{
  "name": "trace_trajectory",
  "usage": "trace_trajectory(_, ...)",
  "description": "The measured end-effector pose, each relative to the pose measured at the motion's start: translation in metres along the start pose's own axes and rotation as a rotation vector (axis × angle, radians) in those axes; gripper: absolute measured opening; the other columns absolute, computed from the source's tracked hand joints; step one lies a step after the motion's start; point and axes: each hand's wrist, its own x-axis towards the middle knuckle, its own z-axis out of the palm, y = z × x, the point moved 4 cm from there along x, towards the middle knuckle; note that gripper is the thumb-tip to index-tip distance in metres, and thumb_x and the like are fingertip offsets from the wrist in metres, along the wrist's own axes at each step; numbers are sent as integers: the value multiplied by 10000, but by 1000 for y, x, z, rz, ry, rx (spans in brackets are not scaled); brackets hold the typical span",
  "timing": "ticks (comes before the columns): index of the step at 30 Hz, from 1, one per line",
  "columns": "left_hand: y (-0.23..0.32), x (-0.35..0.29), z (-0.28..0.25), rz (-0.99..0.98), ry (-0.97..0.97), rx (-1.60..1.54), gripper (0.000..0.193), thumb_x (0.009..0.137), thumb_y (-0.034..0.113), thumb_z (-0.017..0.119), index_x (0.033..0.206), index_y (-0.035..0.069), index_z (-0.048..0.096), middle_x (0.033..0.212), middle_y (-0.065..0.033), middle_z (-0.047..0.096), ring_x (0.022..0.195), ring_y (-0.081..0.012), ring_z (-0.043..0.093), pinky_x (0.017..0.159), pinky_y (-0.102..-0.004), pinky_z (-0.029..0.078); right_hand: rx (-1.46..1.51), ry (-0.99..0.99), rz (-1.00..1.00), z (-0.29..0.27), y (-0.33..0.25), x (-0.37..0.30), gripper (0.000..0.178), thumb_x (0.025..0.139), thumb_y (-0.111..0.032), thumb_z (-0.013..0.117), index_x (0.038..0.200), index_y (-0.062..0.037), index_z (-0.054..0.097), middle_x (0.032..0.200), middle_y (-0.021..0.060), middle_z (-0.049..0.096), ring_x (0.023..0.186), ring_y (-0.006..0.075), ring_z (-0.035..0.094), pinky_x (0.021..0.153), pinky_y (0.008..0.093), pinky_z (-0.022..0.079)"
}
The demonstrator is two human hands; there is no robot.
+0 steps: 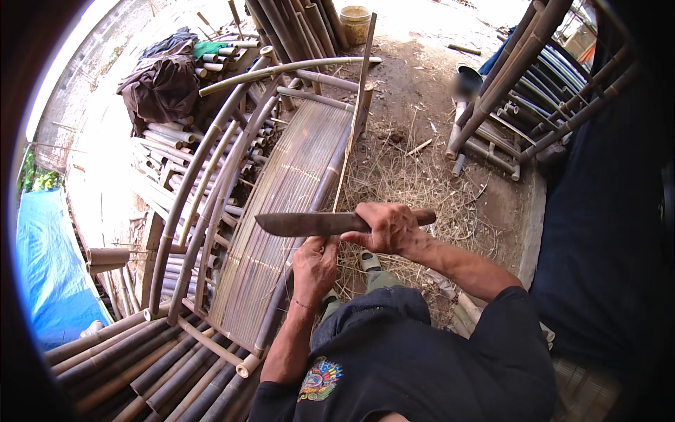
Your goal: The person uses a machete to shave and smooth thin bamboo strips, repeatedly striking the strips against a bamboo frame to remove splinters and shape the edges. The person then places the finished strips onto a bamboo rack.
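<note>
- Left hand (314, 269): its grip is closed, fingertips pinching the near end of a long bamboo strip (358, 98).
- Right hand (389, 226): its grip wraps a machete (302, 224) at the handle, blade pointing left, just beyond the left hand.
- The strip runs away along the right side of a slatted bamboo settee (288, 176).
- Pale shavings (401, 176) litter the ground.
- Farther off, a bucket (355, 28) stands beside bamboo poles (299, 28).

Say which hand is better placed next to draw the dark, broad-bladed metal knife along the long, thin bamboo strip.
Probably the right hand: it grips the knife by its handle, blade meeting the strip. The left hand sits just below the blade; whether it grips the strip is unclear.
</note>
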Motion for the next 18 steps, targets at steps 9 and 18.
trace_trajectory(9,-7,-27,0,-40,-46,-143,343,932,104,593,1269,38,604,926,-149,684,834,-127,637,774,-278,504,3,-13,106,1,28,0,658,917,-703,373,730,-87,507,556,79,568,469,197,614,385,348,483)
trace_trajectory(18,-7,-38,-2,7,-56,-123,328,925,77,582,1247,18,607,740,-89,545,660,-123,522,648,-274,471,42,23,-130,2,17,-10,647,925,-698,369,757,-94,527,528,51,546,407,175,545,368,326,466)
